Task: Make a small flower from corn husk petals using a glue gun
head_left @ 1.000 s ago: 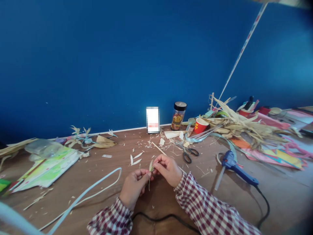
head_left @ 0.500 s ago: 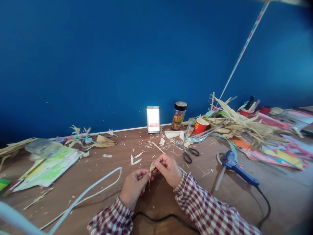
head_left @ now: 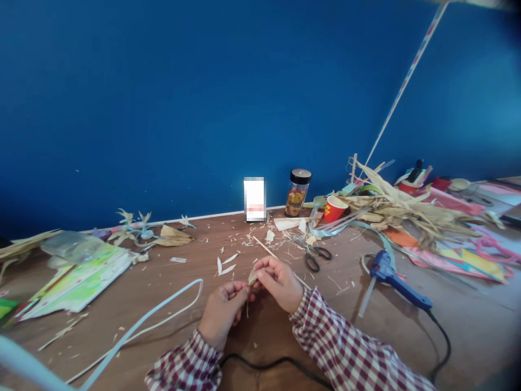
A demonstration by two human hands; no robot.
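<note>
My left hand point(head_left: 222, 312) and my right hand point(head_left: 280, 282) meet over the wooden table point(head_left: 163, 304), both in checked red-and-white sleeves. Between their pinched fingertips is a small pale husk piece point(head_left: 252, 277) on a thin stem that hangs down below the fingers. Both hands are closed on it. Cut husk slivers point(head_left: 227, 263) lie just beyond the hands, and a thin wooden stick point(head_left: 264, 247) runs behind my right hand.
Black scissors point(head_left: 314, 256) and a blue glue gun point(head_left: 393, 278) with a black cord lie to the right. Behind are a red paper cup point(head_left: 334, 208), a jar point(head_left: 298, 193) and a heap of dried husks point(head_left: 402, 212). A white tube point(head_left: 158, 317) and green packaging point(head_left: 77, 279) lie left.
The hands stay in place; the fingers shift slightly on the husk piece, which sits a little lower than before.
</note>
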